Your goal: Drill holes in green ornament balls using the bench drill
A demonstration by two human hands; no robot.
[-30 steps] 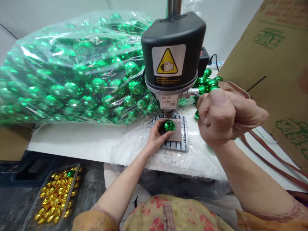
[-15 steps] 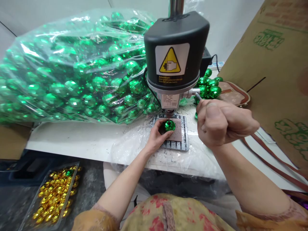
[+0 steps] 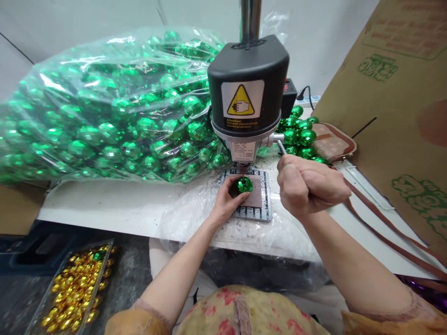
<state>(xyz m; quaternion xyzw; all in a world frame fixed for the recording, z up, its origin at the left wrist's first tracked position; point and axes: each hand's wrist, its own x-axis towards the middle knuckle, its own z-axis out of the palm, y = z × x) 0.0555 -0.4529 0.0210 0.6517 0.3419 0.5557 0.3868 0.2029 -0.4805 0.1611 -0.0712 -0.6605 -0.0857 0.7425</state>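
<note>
My left hand (image 3: 225, 197) curls thumb and fingers round a shiny green faceted ball (image 3: 243, 185), holding it on a pinkish square pad (image 3: 256, 197). Under the pad is a grey slotted base plate (image 3: 267, 214) strewn with dark shavings. Directly above the ball is the chuck (image 3: 243, 167) of a bench drill press (image 3: 246, 88), its bit pointing down at the ball; whether the bit has entered it I cannot tell. On the right, my right hand (image 3: 310, 186) is a fist closed round the drill press's metal lever (image 3: 281, 148), whose outer end the fingers hide.
A large clear bag (image 3: 104, 116) of green balls fills the back left. Behind my right hand lie loose green balls (image 3: 303, 135) and a brown handbag (image 3: 331, 142). A cardboard box (image 3: 401, 116) stands right. Lower left, a clear tray (image 3: 75, 288) holds gold balls.
My right hand, still on the lever, is somewhat lower and further left in view. The drill's black housing appears lower and smaller; the view has shifted slightly. My left hand keeps its hold on the ball.
</note>
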